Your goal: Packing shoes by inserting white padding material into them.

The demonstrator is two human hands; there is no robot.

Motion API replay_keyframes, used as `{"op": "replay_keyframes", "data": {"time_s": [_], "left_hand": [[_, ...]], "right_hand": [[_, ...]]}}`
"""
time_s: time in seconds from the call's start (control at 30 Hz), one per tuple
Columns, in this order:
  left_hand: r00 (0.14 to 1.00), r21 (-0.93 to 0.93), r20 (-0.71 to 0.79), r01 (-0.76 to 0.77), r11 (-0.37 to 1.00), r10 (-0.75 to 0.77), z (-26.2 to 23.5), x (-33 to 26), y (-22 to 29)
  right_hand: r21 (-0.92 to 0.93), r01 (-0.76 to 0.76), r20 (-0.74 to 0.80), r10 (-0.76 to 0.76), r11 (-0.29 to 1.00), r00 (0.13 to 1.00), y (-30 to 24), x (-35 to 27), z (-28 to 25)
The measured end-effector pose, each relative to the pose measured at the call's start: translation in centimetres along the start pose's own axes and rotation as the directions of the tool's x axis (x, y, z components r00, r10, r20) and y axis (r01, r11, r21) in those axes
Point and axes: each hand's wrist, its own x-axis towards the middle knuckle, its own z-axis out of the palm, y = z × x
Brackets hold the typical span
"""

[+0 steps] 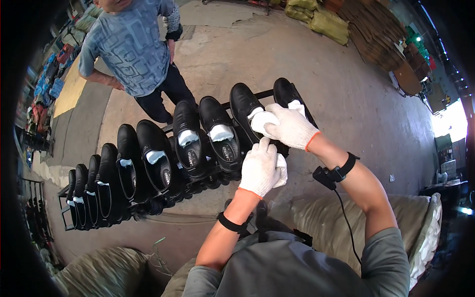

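Both my hands wear white knit gloves with orange cuffs. My right hand (292,126) pinches a white wad (263,120), apparently crumpled paper, at the opening of a black slip-on shoe (242,99). Just below and to the left, my left hand (260,167) is closed, with another white wad (282,171) showing at its right side. Beyond my right hand stands the last black shoe (284,91) of the row, white stuffing (297,106) in its mouth. Left of my hands, a black shoe (213,113) has white stuffing (220,132) in its throat.
Several more black shoes (148,133) line a dark metal rack (263,94) stretching left, with shoes on a lower level. A person (129,47) stands beyond it, hand on hip. Large wrapped bundles (356,222) lie near me; yellow sacks (329,25) and stacked brown sheets (371,34) are at far right.
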Motion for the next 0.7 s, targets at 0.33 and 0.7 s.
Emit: {"op": "replay_keyframes", "data": {"time_s": [0.33, 0.7], "left_hand": [[0.999, 0.047, 0.024, -0.029, 0.998, 0.028, 0.8, -0.6, 0.7], [0.995, 0.023, -0.015, -0.101, 0.995, 0.102, 1.2, -1.5, 0.2]], "right_hand": [[-0.109, 0.012, -0.19, -0.033, 0.994, 0.981, -1.2, -2.2, 0.7], [-0.155, -0.124, -0.043, 0.118, 0.98, 0.992, -2.0, 1.3, 3.4]]}}
